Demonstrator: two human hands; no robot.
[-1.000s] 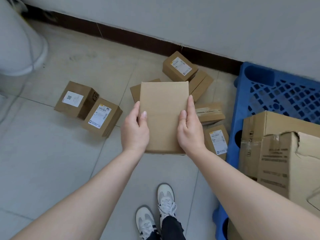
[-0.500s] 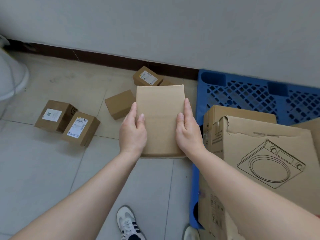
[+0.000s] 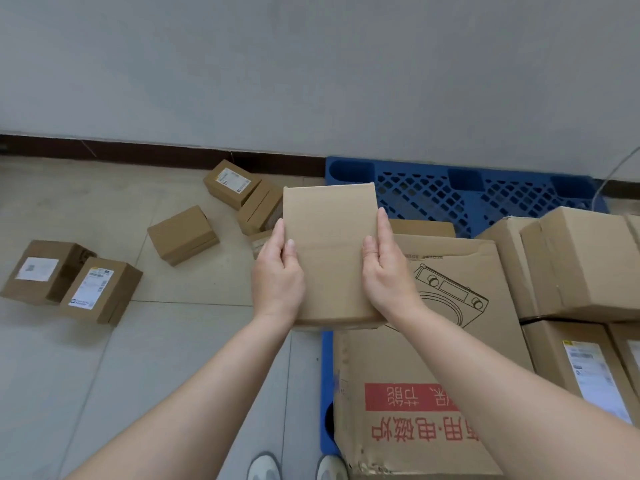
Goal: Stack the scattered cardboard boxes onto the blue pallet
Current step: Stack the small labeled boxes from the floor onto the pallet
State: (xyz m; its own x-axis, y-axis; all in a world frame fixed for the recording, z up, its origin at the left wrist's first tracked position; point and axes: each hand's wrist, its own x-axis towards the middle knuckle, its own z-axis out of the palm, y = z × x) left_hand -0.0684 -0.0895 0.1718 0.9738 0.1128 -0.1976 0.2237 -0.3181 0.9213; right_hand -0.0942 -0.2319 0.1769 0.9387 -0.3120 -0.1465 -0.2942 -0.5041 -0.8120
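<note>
Hands grip a plain flat brown cardboard box [image 3: 329, 251] from both sides: the left hand [image 3: 277, 282] is clamped on its left edge with the thumb over the top face, the right hand [image 3: 388, 275] on its right edge likewise. The box is held in the air above the near left corner of the blue plastic lattice pallet [image 3: 450, 195], its broad face up and its long axis running away from the person toward the grey wall [image 3: 311, 64].

On the pallet, just right of the held box, stands a large brown carton printed with a cooker drawing and red lettering [image 3: 433, 358], its top edge torn. Right of that carton are further brown cartons [image 3: 581, 265] and a labelled one [image 3: 588, 372], packed edge to edge. The far strip of the pallet along the wall is bare lattice, open for setting things down.

Left of the pallet, on the pale tiled floor [image 3: 104, 375], small boxes lie scattered: two labelled ones [image 3: 69, 282] touching each other far left, a plain one [image 3: 183, 235] alone, and a labelled one [image 3: 231, 183] near the dark skirting, leaning against another [image 3: 259, 211]. The floor nearest the person, left of the pallet's edge, is open.
</note>
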